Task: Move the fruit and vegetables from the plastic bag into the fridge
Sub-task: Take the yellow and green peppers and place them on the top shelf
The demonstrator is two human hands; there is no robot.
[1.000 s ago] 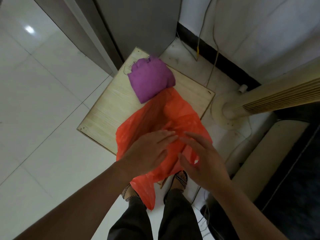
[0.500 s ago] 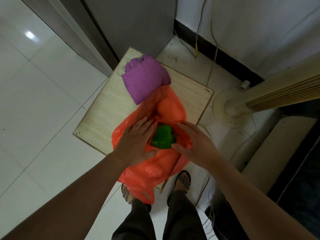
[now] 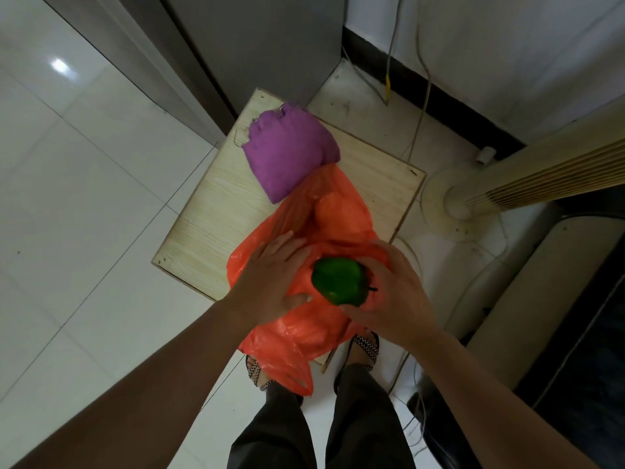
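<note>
Tiles of white colour cover the floor (image 3: 84, 198), and one small light is reflected in them at the far left. On this floor stands a low wooden table (image 3: 216, 211) with a pale, grained top. Its far corner is close to a tall grey unit (image 3: 263, 45). Behind it I see a white wall (image 3: 507, 45) with a black skirting (image 3: 439, 106), and thin cables (image 3: 421, 106) hang down there to the floor. At my right a cream tower fan (image 3: 527, 177) stands on a round base (image 3: 449, 204), just beside the table.

On the far part of the table lies a purple cloth bundle (image 3: 291, 154). It touches the orange plastic bag (image 3: 304, 330), which lies over the near part of the table and hangs down from its near edge, in front of my sandals (image 3: 367, 346). In the far end of the bag is a round lump (image 3: 341, 214); I cannot tell what it is.

My left hand (image 3: 270, 282) lies flat on the bag's open edge, fingers straight. My right hand (image 3: 395, 299) is curled around a green pepper (image 3: 338, 280), thumb at the near side, fingers over the far side. The pepper is at the mouth of the bag, above the table.
</note>
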